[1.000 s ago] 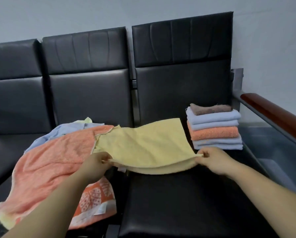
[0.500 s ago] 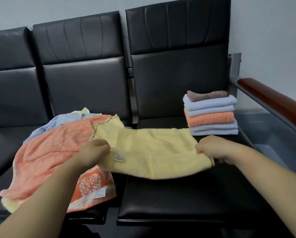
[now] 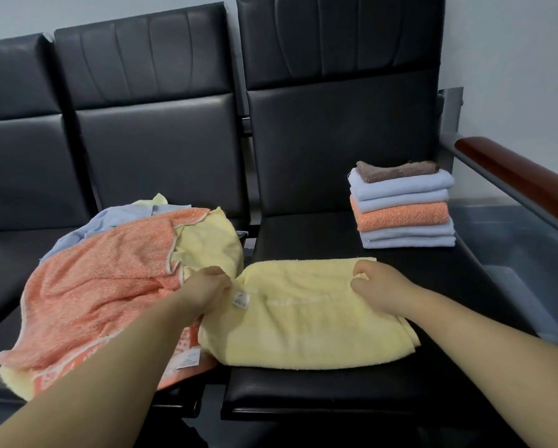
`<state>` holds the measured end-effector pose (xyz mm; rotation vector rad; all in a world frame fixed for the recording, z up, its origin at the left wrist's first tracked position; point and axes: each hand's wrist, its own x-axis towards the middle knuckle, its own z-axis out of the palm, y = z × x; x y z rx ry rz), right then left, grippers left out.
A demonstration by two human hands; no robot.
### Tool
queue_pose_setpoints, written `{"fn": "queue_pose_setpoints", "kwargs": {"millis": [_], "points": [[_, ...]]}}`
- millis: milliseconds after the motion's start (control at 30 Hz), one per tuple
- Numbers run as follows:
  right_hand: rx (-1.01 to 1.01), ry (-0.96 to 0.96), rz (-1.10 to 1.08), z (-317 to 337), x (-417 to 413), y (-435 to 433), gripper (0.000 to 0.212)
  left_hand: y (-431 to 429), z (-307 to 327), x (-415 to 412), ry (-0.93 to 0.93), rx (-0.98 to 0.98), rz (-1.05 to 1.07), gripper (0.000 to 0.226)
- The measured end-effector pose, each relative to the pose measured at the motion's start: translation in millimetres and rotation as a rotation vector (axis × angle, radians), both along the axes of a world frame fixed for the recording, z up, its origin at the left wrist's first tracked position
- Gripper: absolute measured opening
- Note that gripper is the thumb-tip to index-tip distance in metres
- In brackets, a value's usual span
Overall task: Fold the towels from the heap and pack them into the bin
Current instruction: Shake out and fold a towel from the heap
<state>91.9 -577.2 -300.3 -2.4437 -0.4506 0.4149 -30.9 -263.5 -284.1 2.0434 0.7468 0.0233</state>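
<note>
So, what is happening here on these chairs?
A person is folding a yellow towel on the right-hand seat. The left hand and the right hand each pinch its far edge. Unfolded towels lie in a heap on the next seat. A stack of folded towels sits behind the yellow towel, not yet in the grey bin.

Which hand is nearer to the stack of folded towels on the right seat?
Right. The right hand pinches the yellow towel in front of the stack; the left hand grips the towel's opposite end, beside the heap.
</note>
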Motion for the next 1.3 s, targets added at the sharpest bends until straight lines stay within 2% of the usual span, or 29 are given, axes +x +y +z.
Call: {"fn": "queue_pose_setpoints", "kwargs": {"millis": [167, 300, 400, 567, 733, 1033, 1133, 1300], "points": [[-0.246, -0.082, -0.069, -12, 14, -14, 0.019, -15, -13, 23, 0.004, -0.046, -0.041, 0.015], [-0.311, -0.084, -0.166, -11, 30, -49, 0.017, -34, -16, 44, -0.014, -0.054, -0.131, 0.018], [-0.261, -0.064, -0.201, -12, 39, -63, 0.021, -38, -19, 55, -0.021, 0.023, -0.149, 0.020], [-0.112, -0.056, -0.268, -5, 47, -66, 0.026, -33, -19, 68, -0.049, 0.066, -0.035, 0.025], [0.077, -0.152, -0.402, -1, 63, -69, 0.027, -33, -22, 85, -0.125, 0.120, 0.015, 0.022], [-0.055, -0.204, -0.428, -30, 85, -69, 0.018, -33, -53, 99, -0.129, 0.443, -0.057, 0.013], [-0.038, -0.202, -0.435, -27, 83, -70, 0.017, -33, -54, 96, -0.124, 0.454, -0.071, 0.015], [-0.060, -0.211, -0.410, -24, 71, -72, 0.032, -38, -49, 89, -0.071, 0.417, -0.095, 0.034]]}}
